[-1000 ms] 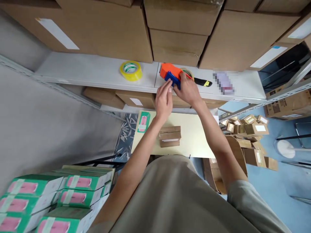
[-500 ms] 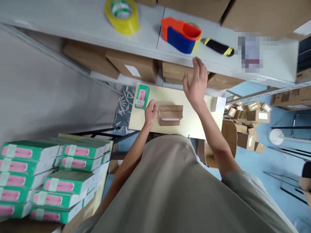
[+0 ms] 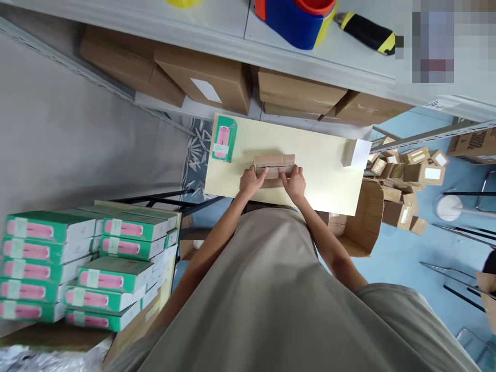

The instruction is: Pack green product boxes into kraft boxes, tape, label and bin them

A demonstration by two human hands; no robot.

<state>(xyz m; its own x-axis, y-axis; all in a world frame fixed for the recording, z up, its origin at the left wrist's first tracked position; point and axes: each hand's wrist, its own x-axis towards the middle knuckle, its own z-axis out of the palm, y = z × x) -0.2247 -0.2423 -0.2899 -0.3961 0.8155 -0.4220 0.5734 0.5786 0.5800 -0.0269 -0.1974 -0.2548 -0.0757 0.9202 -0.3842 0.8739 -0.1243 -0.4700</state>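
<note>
A small brown cardboard box (image 3: 274, 161) sits on the pale yellow tabletop (image 3: 310, 194) in front of me. My left hand (image 3: 251, 182) grips its left end, thumb on the near flap. At the opposite end, my right hand (image 3: 294, 183) holds the box the same way, thumb against the flap and fingers round the side. Left of the box lies a green carton with a pink picture (image 3: 223, 139), touched by neither hand. A white box (image 3: 357, 154) stands at the table's right end.
Above the table runs a grey shelf (image 3: 217, 36) with a blue and orange tape dispenser (image 3: 296, 23) and a black and yellow cutter (image 3: 368, 32). Stacked green cartons (image 3: 112, 245) are at lower left. Small brown parcels (image 3: 411, 168) and a large open carton (image 3: 362, 222) lie at right.
My right hand has come down from beside the shelf to the box's right end. My left hand has moved onto its left end. The view has tilted downward.
</note>
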